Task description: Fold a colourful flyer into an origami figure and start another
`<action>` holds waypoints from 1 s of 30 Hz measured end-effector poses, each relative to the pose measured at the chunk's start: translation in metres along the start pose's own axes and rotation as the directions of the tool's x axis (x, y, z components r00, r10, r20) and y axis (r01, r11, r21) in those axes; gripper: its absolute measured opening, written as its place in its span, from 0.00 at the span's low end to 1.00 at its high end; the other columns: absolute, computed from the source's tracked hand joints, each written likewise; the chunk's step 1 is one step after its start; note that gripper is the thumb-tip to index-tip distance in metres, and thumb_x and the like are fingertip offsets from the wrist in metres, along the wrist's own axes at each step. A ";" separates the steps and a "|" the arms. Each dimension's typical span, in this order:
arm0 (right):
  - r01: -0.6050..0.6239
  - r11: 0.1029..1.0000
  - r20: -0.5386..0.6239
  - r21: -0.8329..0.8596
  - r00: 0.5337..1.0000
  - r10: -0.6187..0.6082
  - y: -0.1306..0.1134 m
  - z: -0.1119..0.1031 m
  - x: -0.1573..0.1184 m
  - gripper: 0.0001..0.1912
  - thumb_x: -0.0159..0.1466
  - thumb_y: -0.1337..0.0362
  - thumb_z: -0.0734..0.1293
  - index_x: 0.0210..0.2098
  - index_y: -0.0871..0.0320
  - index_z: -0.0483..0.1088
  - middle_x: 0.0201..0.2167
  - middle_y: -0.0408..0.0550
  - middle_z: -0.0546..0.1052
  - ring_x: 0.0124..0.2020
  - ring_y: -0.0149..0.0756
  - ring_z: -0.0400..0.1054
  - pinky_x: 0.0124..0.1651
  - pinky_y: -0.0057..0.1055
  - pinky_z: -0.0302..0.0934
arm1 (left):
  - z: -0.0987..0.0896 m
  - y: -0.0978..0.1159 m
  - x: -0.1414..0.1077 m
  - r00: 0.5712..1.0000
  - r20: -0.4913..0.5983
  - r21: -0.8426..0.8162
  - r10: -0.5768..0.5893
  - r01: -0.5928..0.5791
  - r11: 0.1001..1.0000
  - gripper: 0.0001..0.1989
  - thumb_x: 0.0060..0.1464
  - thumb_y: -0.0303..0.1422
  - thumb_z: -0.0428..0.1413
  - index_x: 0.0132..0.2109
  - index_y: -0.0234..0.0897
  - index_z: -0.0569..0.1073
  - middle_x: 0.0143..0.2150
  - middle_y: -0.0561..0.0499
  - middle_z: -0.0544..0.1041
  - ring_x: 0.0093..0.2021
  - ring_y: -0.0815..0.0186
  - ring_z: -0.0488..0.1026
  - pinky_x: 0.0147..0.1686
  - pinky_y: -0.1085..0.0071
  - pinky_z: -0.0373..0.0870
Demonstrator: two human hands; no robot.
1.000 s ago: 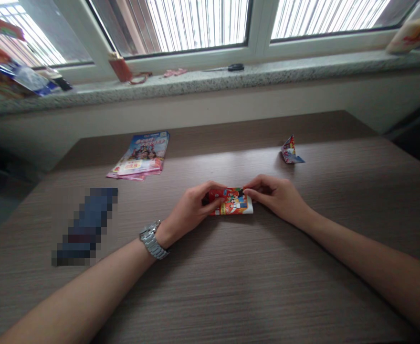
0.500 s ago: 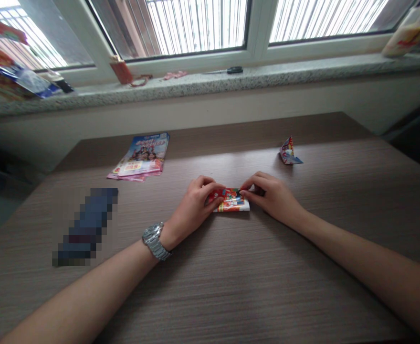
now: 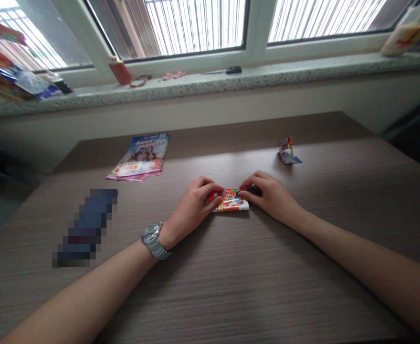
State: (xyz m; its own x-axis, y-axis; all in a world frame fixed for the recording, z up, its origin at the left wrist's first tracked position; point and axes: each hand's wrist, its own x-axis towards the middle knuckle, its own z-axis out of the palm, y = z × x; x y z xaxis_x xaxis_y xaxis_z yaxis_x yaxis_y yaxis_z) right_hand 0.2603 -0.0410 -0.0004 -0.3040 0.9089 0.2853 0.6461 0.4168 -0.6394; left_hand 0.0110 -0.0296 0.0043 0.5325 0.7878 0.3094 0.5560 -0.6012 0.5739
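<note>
A small folded sheet of glossy printed paper (image 3: 231,203), mostly red with a white edge, lies on the middle of the table. My left hand (image 3: 199,203), with a metal watch (image 3: 155,241) at its wrist, grips the left end between thumb and fingers. The thumb and forefinger of my right hand (image 3: 267,191) pinch the upper right corner. Beyond the right hand stands a folded paper shape (image 3: 288,152) with pointed tips, made of similar colourful print.
A stack of printed leaflets (image 3: 143,155) lies at the back left of the brown table (image 3: 203,286). Nearer on the left is a dark pixelated object (image 3: 86,227). The stone windowsill (image 3: 195,86) holds scissors (image 3: 233,70), a red container (image 3: 120,71) and food packages (image 3: 13,67).
The view has shifted very slightly. Both hands keep their hold on the folded paper with almost no movement.
</note>
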 end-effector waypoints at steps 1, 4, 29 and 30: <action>-0.002 1.000 0.000 -0.001 1.000 0.002 0.000 0.000 0.000 0.02 0.65 0.65 0.72 0.38 0.55 0.78 0.38 0.48 0.76 0.41 0.40 0.70 0.44 0.36 0.63 | 0.000 0.000 0.000 1.000 -0.001 0.001 -0.001 0.001 1.000 0.09 0.65 0.32 0.59 0.51 0.41 0.78 0.49 0.47 0.74 0.51 0.61 0.71 0.54 0.60 0.70; -0.009 1.000 -0.006 -0.002 1.000 0.009 0.000 0.001 0.000 0.02 0.65 0.64 0.73 0.39 0.54 0.78 0.38 0.48 0.75 0.40 0.40 0.70 0.43 0.36 0.63 | -0.001 0.000 0.000 1.000 -0.001 0.001 -0.005 0.005 1.000 0.09 0.65 0.32 0.59 0.51 0.41 0.78 0.49 0.47 0.73 0.50 0.60 0.71 0.53 0.60 0.71; -0.007 0.997 -0.012 -0.073 1.000 0.006 0.006 -0.001 0.004 0.04 0.64 0.61 0.74 0.35 0.53 0.77 0.36 0.48 0.77 0.42 0.44 0.69 0.46 0.40 0.61 | 0.002 0.003 -0.003 1.000 -0.009 0.067 0.013 -0.013 0.998 0.09 0.64 0.32 0.59 0.51 0.41 0.78 0.48 0.46 0.74 0.49 0.59 0.72 0.51 0.59 0.72; -0.008 0.998 -0.011 -0.070 1.000 0.008 0.007 -0.001 0.004 0.04 0.64 0.61 0.74 0.35 0.54 0.77 0.36 0.48 0.77 0.42 0.44 0.70 0.45 0.40 0.62 | 0.002 0.003 -0.003 1.000 -0.014 0.073 0.015 -0.014 0.997 0.09 0.64 0.32 0.60 0.51 0.41 0.78 0.48 0.46 0.74 0.49 0.59 0.72 0.51 0.59 0.72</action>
State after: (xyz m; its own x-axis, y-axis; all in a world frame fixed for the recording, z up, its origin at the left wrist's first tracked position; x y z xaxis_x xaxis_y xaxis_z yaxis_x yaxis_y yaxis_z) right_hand 0.2642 -0.0348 -0.0029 -0.2916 0.9122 0.2879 0.6957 0.4089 -0.5906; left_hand 0.0126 -0.0344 0.0034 0.5321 0.7803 0.3288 0.5933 -0.6206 0.5127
